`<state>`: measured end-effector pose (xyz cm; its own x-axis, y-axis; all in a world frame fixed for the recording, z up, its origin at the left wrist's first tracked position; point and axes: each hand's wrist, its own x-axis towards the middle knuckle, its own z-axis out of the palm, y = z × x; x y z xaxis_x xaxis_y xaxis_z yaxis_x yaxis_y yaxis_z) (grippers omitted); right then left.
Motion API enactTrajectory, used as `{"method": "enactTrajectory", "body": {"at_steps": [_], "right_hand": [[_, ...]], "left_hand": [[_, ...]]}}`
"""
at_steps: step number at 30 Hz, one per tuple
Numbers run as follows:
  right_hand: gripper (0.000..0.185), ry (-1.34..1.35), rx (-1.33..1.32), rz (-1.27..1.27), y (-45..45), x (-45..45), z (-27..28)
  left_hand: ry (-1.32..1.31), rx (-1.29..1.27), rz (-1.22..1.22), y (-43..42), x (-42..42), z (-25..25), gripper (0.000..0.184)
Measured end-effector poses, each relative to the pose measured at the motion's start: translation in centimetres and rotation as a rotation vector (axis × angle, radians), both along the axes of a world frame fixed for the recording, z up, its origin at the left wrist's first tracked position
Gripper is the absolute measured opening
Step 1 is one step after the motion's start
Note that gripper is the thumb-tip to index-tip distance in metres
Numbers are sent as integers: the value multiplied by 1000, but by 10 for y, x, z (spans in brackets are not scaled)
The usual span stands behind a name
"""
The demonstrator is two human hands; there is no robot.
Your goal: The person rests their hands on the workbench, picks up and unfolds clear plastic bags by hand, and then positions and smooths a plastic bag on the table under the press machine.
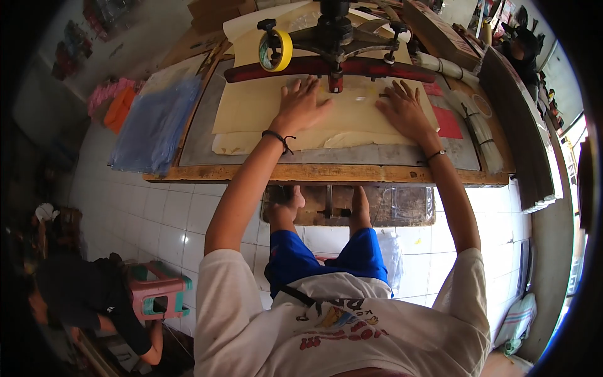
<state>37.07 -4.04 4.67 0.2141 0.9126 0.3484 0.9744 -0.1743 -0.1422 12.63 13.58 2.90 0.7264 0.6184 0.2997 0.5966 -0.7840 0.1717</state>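
At the bench [282, 173], near red bar [276, 68] | left hand [303, 108] and right hand [407, 113] on cream sheets [352, 116], fingers open | white sack [516, 322] by wall, contents hidden
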Motion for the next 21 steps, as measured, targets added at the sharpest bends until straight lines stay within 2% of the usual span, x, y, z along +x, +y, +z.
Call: {"method": "enactTrajectory", "body": {"at_steps": [6, 9, 11, 15, 21], "right_hand": [[69, 67, 0, 5, 10, 2, -1], [69, -11, 23, 75, 8, 2, -2], [66, 58, 49, 145, 9, 3, -1], [62, 104, 100, 273, 11, 3, -1], [56, 13, 80, 186, 15, -8, -13]], "left_hand": [[-58, 60, 26, 8, 3, 2, 69], [-47, 70, 78, 7, -4, 0, 66], [12, 56, 111, 9, -7, 6, 64], [-30, 116, 161, 14, -11, 0, 57], [-39, 181, 237, 14, -8, 2, 50]]}}
